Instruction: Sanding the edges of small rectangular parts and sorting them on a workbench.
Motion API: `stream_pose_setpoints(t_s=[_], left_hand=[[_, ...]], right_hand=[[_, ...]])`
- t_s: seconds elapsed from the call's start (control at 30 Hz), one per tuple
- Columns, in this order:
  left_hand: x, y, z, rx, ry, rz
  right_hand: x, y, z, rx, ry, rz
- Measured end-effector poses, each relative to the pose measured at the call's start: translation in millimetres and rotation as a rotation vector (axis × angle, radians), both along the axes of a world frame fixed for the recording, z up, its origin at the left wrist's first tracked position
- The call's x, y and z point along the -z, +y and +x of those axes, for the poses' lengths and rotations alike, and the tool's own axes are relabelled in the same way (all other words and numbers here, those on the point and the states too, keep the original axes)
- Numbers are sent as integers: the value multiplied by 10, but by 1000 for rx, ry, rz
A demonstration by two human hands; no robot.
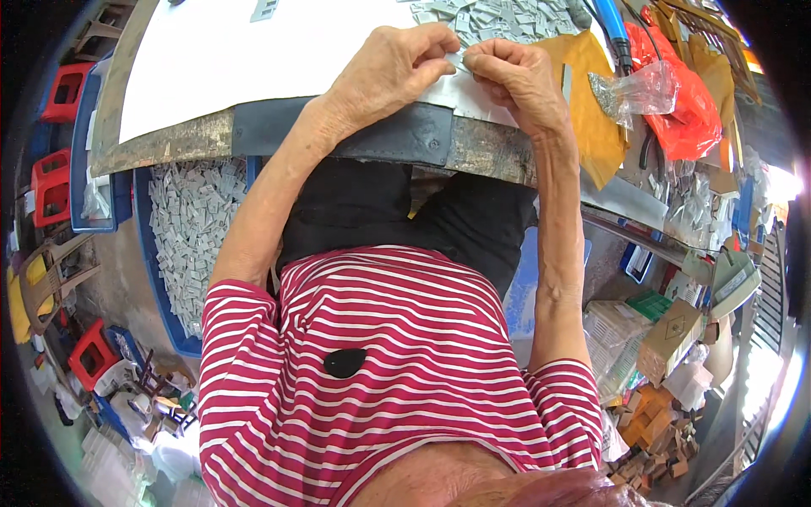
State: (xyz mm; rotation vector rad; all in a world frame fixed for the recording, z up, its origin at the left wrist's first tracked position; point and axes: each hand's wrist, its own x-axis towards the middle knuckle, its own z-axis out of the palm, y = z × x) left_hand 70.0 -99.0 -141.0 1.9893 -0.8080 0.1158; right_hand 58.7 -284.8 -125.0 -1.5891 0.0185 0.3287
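Observation:
Above the white sheet (228,63) on the worktable, my two hands meet fingertip to fingertip. My left hand (393,72) pinches with thumb and forefinger at a small light grey piece (459,61), mostly covered by the fingers. From the other side my right hand (517,78) pinches at the same piece, its other fingers curled in. Just beyond the hands spreads a heap of small flat grey parts (515,19). A lone grey part with slots (264,9) lies at the sheet's far edge.
On the right lie a brown paper envelope (596,110), a clear bag of tiny metal bits (634,91), a red plastic bag (688,101) and a blue tool with a black tip (612,29). Below the table's left side stands a blue bin (145,245) full of grey parts.

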Motion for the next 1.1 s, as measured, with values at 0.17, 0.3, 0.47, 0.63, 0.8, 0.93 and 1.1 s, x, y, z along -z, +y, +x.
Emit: stream_pose_setpoints(t_s=[0.17, 0.3, 0.47, 0.63, 0.8, 0.93, 1.1], left_hand=[[-27, 60, 30, -3, 59, 23], [21, 206, 90, -61, 67, 6], [84, 455, 261, -208, 26, 37], [173, 673, 416, -409, -23, 175], [196, 750, 443, -497, -76, 269], [172, 785, 444, -490, -54, 297], [146, 781, 439, -490, -45, 355]], right_hand=[[71, 11, 74, -39, -9, 104], [65, 92, 75, -10, -12, 216], [125, 55, 16, 64, -34, 264], [129, 81, -41, 45, -33, 268], [153, 87, -44, 51, -16, 229], [141, 105, -47, 49, -16, 210], [157, 112, -50, 53, -47, 181]])
